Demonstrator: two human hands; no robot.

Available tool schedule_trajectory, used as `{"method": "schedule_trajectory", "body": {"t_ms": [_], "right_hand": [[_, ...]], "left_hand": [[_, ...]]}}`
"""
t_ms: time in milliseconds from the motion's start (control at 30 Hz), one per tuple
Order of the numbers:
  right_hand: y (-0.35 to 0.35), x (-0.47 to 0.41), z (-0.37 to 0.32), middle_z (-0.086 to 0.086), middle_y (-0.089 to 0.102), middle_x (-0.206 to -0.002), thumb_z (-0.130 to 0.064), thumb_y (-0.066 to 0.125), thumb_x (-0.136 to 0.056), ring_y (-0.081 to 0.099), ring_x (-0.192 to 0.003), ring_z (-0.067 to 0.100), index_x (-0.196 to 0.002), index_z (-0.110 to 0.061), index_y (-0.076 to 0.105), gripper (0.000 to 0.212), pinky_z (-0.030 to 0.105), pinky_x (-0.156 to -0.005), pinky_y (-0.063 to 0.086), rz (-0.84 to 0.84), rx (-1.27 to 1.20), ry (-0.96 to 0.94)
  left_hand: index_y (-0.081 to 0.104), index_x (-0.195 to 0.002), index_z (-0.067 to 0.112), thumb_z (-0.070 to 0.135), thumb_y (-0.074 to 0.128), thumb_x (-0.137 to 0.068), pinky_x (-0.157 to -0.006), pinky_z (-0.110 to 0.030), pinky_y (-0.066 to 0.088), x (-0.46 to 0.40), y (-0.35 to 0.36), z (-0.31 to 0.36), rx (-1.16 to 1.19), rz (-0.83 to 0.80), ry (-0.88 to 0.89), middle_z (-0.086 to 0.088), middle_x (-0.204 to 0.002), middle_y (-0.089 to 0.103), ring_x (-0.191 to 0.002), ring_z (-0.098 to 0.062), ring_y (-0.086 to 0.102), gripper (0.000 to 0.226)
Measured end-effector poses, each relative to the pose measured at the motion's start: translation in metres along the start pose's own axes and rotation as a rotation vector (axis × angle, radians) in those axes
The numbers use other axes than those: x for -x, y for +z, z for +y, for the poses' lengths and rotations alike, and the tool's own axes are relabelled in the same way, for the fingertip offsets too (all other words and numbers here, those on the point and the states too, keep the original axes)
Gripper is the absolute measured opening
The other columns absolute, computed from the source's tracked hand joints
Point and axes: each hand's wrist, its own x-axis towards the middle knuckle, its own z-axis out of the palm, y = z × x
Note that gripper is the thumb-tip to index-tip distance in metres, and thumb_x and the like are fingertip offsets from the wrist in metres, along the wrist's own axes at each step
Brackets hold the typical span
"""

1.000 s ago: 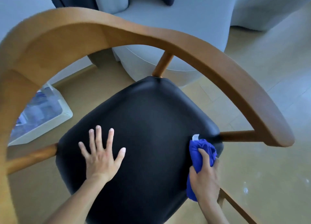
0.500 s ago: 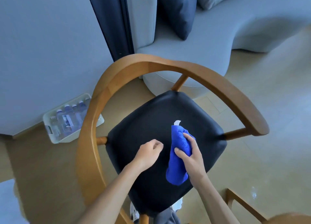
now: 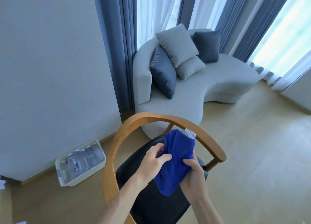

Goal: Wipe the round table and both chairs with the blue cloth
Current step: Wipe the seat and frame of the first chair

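From my head camera, looking down: I hold the blue cloth [image 3: 176, 159] bunched up in both hands, lifted above the black seat [image 3: 151, 198] of the wooden chair [image 3: 117, 148]. My left hand [image 3: 152, 163] grips the cloth's left side, thumb laid across the front and the other fingers [image 3: 164, 156] curled in around the fabric. My right hand [image 3: 193, 175] clasps the lower right part, fingers wrapped round the folds, so neither hand is loose or released; both are clenched on the cloth. A small white tag [image 3: 190, 133] sticks out at the cloth's top corner, just in front of the curved backrest rail.

The step, as I judge it, is refolding the cloth to get a fresh face before wiping on. To do it well I should flatten the bundle into a neat pad, tuck the hanging lower end in so it does not drag, and keep the tag inside. Then the curved rail and its spindles look like the next surface, worked along the grain with one hand steadying the frame.

The round desk and the second chair are not in this view, so I cannot tell how they stand. Beyond the chair are a pale sofa [image 3: 218, 82] with cushions, long curtains, and a white crate of bottles [image 3: 80, 163] on the floor by the wall.
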Motion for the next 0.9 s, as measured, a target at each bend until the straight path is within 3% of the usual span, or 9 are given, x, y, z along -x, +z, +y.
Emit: {"method": "schedule_trajectory", "body": {"t_ms": [133, 200, 300, 433, 533, 667, 800, 900], "right_hand": [[0.021, 0.031, -0.029, 0.013, 0.07, -0.093, -0.017, 0.055, -0.077, 0.069, -0.082, 0.027, -0.097, -0.011, 0.067, 0.024, 0.039, -0.068, 0.056, -0.003, -0.148, 0.082], [0.026, 0.043, -0.041, 0.014, 0.067, -0.09, -0.022, 0.057, -0.077, 0.068, -0.081, 0.027, -0.095, -0.008, 0.063, 0.024, 0.039, -0.071, 0.055, -0.007, -0.154, 0.106], [0.024, 0.058, -0.059, 0.016, 0.068, -0.097, -0.024, 0.057, -0.081, 0.068, -0.088, 0.03, -0.106, -0.007, 0.063, 0.031, 0.04, -0.075, 0.056, -0.024, -0.102, 0.104], [0.01, 0.073, -0.085, 0.021, 0.065, -0.115, -0.017, 0.05, -0.092, 0.063, -0.104, 0.034, -0.12, -0.008, 0.059, 0.031, 0.049, -0.095, 0.049, -0.057, 0.065, -0.044], [-0.007, 0.085, -0.101, 0.023, 0.063, -0.116, -0.012, 0.054, -0.09, 0.063, -0.102, 0.031, -0.118, -0.005, 0.058, 0.029, 0.046, -0.092, 0.049, -0.059, 0.103, -0.117], [-0.022, 0.104, -0.12, 0.017, 0.065, -0.12, -0.019, 0.069, -0.082, 0.062, -0.109, 0.03, -0.125, -0.007, 0.057, 0.047, 0.045, -0.092, 0.049, -0.18, 0.197, -0.167], [-0.022, 0.12, -0.145, 0.011, 0.071, -0.099, -0.013, 0.066, -0.079, 0.066, -0.095, 0.021, -0.096, -0.015, 0.075, 0.019, 0.033, -0.08, 0.052, -0.132, 0.23, -0.239], [-0.027, 0.125, -0.166, 0.004, 0.069, -0.08, -0.001, 0.055, -0.087, 0.065, -0.079, 0.016, -0.082, -0.014, 0.073, 0.023, 0.028, -0.066, 0.051, -0.038, 0.176, -0.292]], "left_hand": [[0.058, -0.105, 0.021, 0.026, 0.067, -0.081, -0.069, -0.015, 0.05, 0.024, 0.002, 0.045, 0.05, 0.001, 0.079, 0.004, -0.097, 0.07, -0.089, -0.008, 0.068, 0.026], [0.057, -0.113, 0.025, 0.025, 0.069, -0.082, -0.073, -0.012, 0.05, 0.036, 0.008, 0.063, 0.02, -0.041, 0.122, 0.008, -0.102, 0.07, -0.094, -0.004, 0.067, 0.034], [0.057, -0.12, 0.031, 0.021, 0.065, -0.089, -0.078, -0.01, 0.048, 0.051, 0.022, 0.082, -0.036, -0.06, 0.221, 0.014, -0.107, 0.07, -0.101, -0.001, 0.064, 0.033], [0.061, -0.116, 0.028, 0.015, 0.066, -0.089, -0.075, -0.013, 0.05, 0.067, 0.038, 0.095, 0.034, 0.0, 0.275, 0.01, -0.103, 0.072, -0.099, -0.006, 0.066, 0.03], [0.062, -0.115, 0.026, 0.015, 0.069, -0.086, -0.078, -0.018, 0.052, 0.079, 0.051, 0.098, 0.083, -0.021, 0.298, 0.003, -0.107, 0.071, -0.102, -0.012, 0.067, 0.032], [0.062, -0.118, 0.024, 0.022, 0.074, -0.082, -0.085, -0.026, 0.053, 0.092, 0.056, 0.096, 0.11, -0.065, 0.309, -0.005, -0.115, 0.069, -0.109, -0.021, 0.065, 0.038], [0.062, -0.117, 0.02, 0.031, 0.073, -0.083, -0.087, -0.035, 0.053, 0.101, 0.038, 0.097, 0.187, -0.072, 0.287, -0.01, -0.119, 0.066, -0.11, -0.027, 0.064, 0.038], [0.067, -0.103, 0.024, 0.032, 0.073, -0.08, -0.077, -0.032, 0.056, 0.105, 0.011, 0.105, 0.155, 0.044, 0.295, -0.007, -0.106, 0.07, -0.098, -0.025, 0.067, 0.025]]}}
